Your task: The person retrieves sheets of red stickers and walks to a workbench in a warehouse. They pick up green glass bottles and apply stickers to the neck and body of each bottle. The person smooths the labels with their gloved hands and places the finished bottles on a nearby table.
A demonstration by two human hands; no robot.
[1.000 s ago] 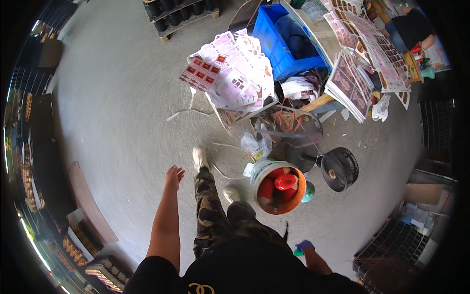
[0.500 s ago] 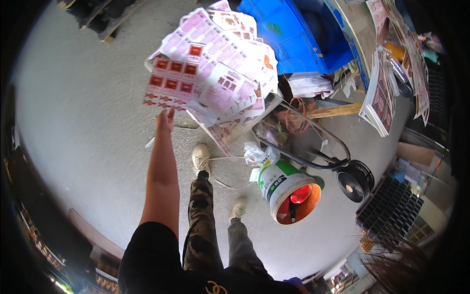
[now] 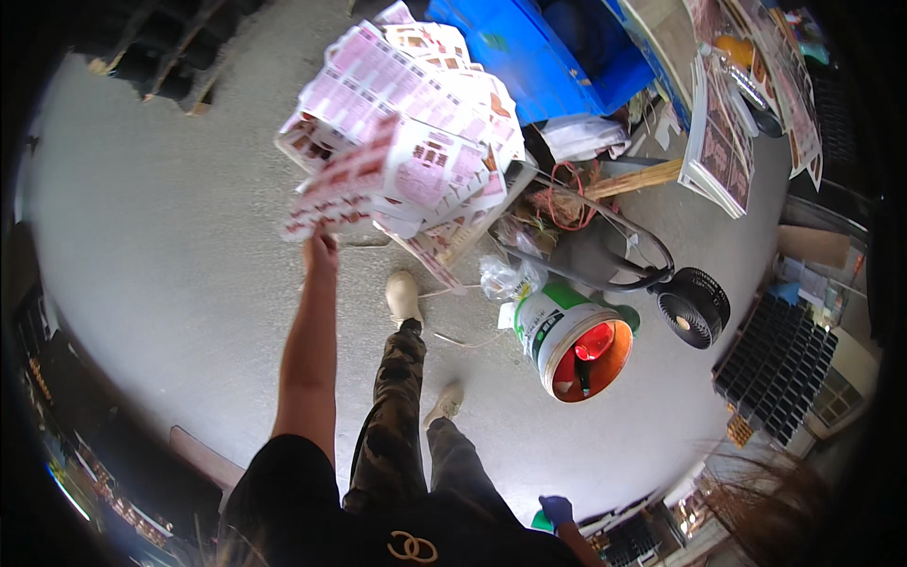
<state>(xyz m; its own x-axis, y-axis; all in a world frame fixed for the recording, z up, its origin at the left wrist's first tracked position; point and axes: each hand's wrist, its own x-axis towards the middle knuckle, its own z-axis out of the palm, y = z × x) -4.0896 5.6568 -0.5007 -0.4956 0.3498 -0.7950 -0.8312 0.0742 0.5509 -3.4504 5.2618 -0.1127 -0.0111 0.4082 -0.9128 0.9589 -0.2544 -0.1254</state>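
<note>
My left hand (image 3: 322, 249) is bare and stretched forward, its fingers closed on the near edge of a red and white printed sheet (image 3: 351, 176). The sheet is tilted and blurred by motion, over the left side of a messy stack of pink and white printed sheets (image 3: 373, 80). A white sheet with pink printing (image 3: 435, 170) lies on the stack's near side. Low in the picture, my right hand (image 3: 556, 510) wears a dark blue glove. It closes round something green (image 3: 541, 521), mostly hidden and too small to name.
A blue plastic crate (image 3: 510, 57) stands beyond the stack. Right of my feet are a white and green bucket (image 3: 567, 331) holding a red object, a bent metal frame (image 3: 652, 250) and a black fan (image 3: 694, 307). Further right hang printed sheets (image 3: 723, 142). Black trays (image 3: 775, 364) are stacked there.
The printed sheet in my left hand has swung from nearly flat to tilted. My gloved right hand has come further into view with something green. The view has shifted, and my feet have stepped.
</note>
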